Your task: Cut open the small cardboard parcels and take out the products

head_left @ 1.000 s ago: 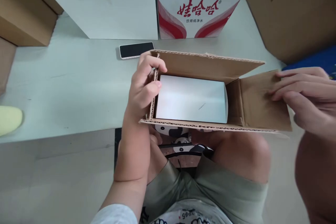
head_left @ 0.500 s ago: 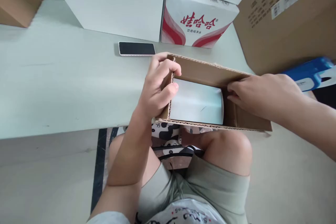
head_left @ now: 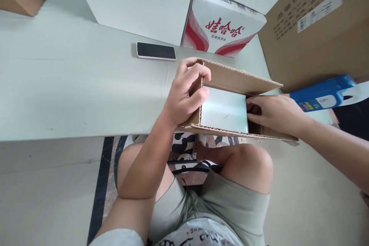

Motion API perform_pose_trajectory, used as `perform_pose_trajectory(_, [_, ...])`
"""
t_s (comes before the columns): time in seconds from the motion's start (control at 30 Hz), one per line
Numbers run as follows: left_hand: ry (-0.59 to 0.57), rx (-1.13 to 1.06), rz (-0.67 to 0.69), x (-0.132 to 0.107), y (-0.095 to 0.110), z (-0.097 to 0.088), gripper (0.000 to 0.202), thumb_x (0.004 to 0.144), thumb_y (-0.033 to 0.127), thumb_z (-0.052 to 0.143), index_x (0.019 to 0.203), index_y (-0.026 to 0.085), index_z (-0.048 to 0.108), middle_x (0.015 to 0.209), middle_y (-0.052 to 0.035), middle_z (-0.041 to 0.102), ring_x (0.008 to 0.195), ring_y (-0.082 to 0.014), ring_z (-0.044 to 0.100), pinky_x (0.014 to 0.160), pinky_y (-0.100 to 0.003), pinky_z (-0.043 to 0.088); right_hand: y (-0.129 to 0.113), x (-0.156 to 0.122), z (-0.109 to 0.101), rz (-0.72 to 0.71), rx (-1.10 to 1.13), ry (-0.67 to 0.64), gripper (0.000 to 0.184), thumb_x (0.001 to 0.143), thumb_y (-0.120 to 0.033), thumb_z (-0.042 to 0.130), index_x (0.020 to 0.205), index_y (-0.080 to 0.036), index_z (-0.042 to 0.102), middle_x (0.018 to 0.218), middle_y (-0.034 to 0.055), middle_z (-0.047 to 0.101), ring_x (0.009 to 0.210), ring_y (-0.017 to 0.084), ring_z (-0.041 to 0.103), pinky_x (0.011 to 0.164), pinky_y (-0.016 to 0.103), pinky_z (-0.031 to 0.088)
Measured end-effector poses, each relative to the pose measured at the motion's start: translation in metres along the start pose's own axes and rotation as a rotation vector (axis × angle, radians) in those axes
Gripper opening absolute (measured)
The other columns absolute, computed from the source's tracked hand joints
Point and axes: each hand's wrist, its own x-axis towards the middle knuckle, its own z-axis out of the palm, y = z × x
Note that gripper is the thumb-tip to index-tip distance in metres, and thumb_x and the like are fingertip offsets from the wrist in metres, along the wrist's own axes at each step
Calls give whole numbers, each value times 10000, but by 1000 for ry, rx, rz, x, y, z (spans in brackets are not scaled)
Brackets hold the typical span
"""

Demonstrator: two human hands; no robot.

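An open brown cardboard box [head_left: 242, 77] sits at the table's front edge, partly over my lap. Inside it lies a smooth, pale bluish-white box [head_left: 225, 109], which takes up the left and middle part. My left hand [head_left: 190, 88] is closed around the cardboard box's left end wall, fingers over the rim and thumb beside the white box. Reaching into the right part of the cardboard box, my right hand [head_left: 268, 113] has its fingers curled at the white box's right end. Its fingertips are partly hidden, so I cannot tell what they grip.
A phone [head_left: 156, 51] lies on the pale table [head_left: 86, 84]. Behind stand a large white box [head_left: 138, 4] and a white-and-red drinking water carton [head_left: 223, 27]. A big brown carton [head_left: 311, 46] and a blue packet [head_left: 319, 94] are at the right.
My right hand has shifted from the cardboard box's far right wall down and left to the white box's end. That end's curved edge now looks straighter. The view has shifted slightly.
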Motion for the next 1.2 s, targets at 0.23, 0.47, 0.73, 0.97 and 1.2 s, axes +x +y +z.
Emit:
perform_pose_trajectory(0.23, [87,-74,146,2,-14,1,174,941,398,529,984,262,629,1085,-94,554,966,-245,582,816,-427,548,25,-19,14,-169,671,300,452,976,-380,593,1399,-254,687,1036,57,708,851,179,655,757,335,572])
perform_pose_trajectory(0.47, [106,-150,188,1,-21,1,169,953,391,546,1010,263,641,1093,-98,516,924,-247,534,793,-428,503,50,-14,24,-522,770,299,706,1011,-487,619,1624,-596,286,1730,-85,270,1661,259,216,1379,483,234])
perform_pose_trajectory(0.73, [136,-165,172,4,-23,-1,251,951,519,587,978,273,628,1047,-86,513,1015,-284,511,907,-458,464,46,13,2,-653,596,199,1045,884,-717,705,1717,-390,166,1810,-10,-89,1663,422,-122,1335,679,47])
perform_pose_trajectory(0.97, [191,-193,117,5,-20,4,289,964,572,566,944,284,587,978,-66,519,1013,-281,519,957,-443,438,54,30,-13,-601,595,175,1345,713,-681,872,1723,-350,48,1794,48,133,1637,423,207,1287,561,383])
perform_pose_trajectory(1.2, [177,-208,48,3,-17,1,301,962,579,562,991,283,608,1032,-66,567,1110,-297,532,1028,-451,446,26,14,-51,-604,753,407,1115,535,-639,913,1507,-294,488,1471,-14,625,1409,287,586,1157,484,511])
